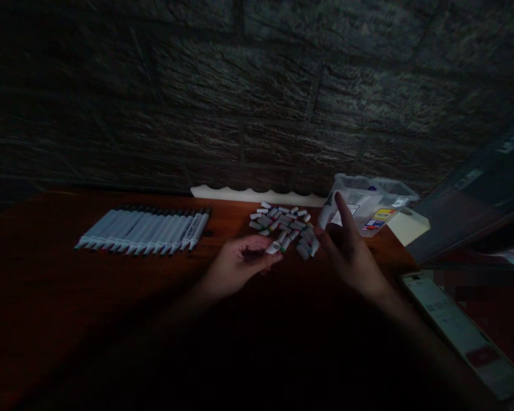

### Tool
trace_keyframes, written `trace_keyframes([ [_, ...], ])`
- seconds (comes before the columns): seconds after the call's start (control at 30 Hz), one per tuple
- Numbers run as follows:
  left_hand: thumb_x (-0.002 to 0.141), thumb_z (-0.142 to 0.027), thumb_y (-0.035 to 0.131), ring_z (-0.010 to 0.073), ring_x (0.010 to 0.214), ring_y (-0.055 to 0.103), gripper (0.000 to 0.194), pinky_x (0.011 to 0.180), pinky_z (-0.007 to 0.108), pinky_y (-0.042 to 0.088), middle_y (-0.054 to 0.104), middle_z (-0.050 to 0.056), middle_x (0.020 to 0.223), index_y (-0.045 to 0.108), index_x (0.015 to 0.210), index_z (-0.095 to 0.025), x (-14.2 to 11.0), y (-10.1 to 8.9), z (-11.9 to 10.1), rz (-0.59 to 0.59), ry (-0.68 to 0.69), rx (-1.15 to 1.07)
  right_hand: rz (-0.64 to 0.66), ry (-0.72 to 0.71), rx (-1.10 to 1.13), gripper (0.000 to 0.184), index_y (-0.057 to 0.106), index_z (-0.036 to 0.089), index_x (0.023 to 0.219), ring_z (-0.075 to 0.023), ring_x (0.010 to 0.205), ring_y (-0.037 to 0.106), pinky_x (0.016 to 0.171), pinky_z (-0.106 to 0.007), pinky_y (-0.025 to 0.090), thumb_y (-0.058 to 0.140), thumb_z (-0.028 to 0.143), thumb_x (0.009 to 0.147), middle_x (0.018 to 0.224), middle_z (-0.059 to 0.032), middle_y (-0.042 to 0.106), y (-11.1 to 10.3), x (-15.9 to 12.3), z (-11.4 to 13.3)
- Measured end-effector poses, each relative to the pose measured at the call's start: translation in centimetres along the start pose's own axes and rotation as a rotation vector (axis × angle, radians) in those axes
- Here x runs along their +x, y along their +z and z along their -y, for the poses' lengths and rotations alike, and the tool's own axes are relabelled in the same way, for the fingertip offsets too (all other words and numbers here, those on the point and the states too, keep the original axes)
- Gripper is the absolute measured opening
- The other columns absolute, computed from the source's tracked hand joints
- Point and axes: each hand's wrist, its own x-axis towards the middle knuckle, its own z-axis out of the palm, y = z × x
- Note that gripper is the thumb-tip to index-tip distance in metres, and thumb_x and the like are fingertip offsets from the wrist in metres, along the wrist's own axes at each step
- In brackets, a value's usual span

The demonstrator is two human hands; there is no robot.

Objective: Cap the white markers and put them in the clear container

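Note:
My left hand (240, 262) is closed, with a white marker cap (273, 248) between its thumb and fingers. Just beyond it lies a loose pile of marker caps (282, 218), white and grey with small coloured marks. At the pile's right side is my right hand (351, 257), its index finger raised and thumb apart, with nothing visible in it. Whether its thumb touches the nearest caps I cannot tell. To the left, a row of uncapped white markers (145, 231) lies side by side, coloured tips towards me.
A clear plastic box (368, 202) with labels stands behind my right hand. A white scalloped strip (257, 196) runs along the stone-patterned wall (257, 103). A lit phone (462, 337) is at the right edge of the dim wooden table (34, 257).

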Motion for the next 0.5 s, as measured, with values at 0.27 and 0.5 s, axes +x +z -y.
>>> trace_keyframes([
  [0.27, 0.075, -0.027, 0.074, 0.0095, 0.058, 0.060, 0.018, 0.055, 0.022, 0.055, 0.070, 0.002, 0.079, 0.068, 0.087, -0.015, 0.4, -0.3, 0.4, -0.043, 0.037, 0.017, 0.077, 0.039, 0.371, 0.032, 0.053, 0.021, 0.117, -0.0122, 0.054, 0.060, 0.050, -0.025, 0.051, 0.058, 0.038, 0.090, 0.074, -0.0011, 0.070, 0.5, -0.5, 1.8],
  [0.5, 0.076, -0.024, 0.073, 0.0094, 0.058, 0.060, 0.015, 0.055, 0.021, 0.054, 0.067, 0.001, 0.076, 0.069, 0.087, -0.014, 0.2, -0.1, 0.4, 0.003, 0.036, 0.013, -0.045, -0.111, 0.196, 0.016, 0.069, 0.025, 0.102, -0.0180, 0.093, 0.068, 0.085, -0.036, 0.057, 0.061, 0.028, 0.089, 0.101, -0.0033, 0.073, 2.1, -1.6, 2.1],
])
